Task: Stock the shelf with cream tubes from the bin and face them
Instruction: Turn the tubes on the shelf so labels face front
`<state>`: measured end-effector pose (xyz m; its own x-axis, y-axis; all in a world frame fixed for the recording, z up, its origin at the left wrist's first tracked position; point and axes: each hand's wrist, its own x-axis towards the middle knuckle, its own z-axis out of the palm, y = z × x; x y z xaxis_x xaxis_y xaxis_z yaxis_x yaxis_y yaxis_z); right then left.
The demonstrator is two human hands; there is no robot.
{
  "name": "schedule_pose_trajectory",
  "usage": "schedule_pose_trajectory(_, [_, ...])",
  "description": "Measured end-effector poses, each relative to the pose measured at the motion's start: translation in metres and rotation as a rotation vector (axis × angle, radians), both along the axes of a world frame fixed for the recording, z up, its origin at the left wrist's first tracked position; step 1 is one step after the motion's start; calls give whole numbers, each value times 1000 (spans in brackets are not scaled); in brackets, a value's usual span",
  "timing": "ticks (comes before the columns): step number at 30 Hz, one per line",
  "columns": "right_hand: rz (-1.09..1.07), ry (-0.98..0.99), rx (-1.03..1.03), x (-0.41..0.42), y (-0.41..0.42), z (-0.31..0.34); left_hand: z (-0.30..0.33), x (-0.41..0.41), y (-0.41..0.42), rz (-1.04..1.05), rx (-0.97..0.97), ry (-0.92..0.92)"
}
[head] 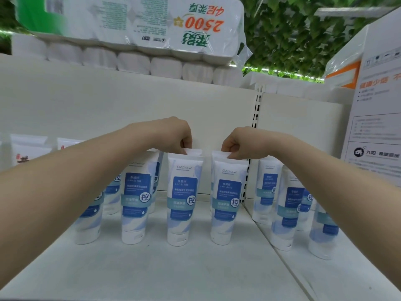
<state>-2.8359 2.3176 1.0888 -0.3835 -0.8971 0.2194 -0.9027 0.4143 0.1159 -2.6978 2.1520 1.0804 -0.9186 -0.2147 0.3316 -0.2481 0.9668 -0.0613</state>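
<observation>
— What's sitting around the hands right now?

— I'm seeing the left hand pinching the crimped top of one cream tube, and the right hand pinching the top of the neighbouring tube. Both tubes are standing cap-down on the white shelf, labels facing me. More tubes are standing just left of the left hand and beyond the right hand past the slotted upright, on the next bay.

— Anything crowding them?

— Above the hands, a pack of toilet rolls is lying on the top shelf. A white carton is standing off to the right, with green foliage behind.

— What can't you make out?

— My forearms are covering several tubes on both sides. The fingertips are tucked behind the tube tops, so I'm only seeing curled knuckles. Further left, some other white packs are too blurred to read.
</observation>
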Motion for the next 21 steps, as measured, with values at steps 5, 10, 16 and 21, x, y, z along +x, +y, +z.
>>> schedule_pose_trajectory(5, [-12,-29,-3,1,4,2,1,2,-1,33,20,-36])
schedule_pose_trajectory(10, [-4,-82,-92,9,15,6,-1,5,-3,6,43,-41])
schedule_pose_trajectory(16, [-1,-44,-230,22,33,6,-1,8,-3,-29,38,-52])
schedule_pose_trajectory(21, [-53,57,-274,24,51,8,4,16,-5,-109,57,66])
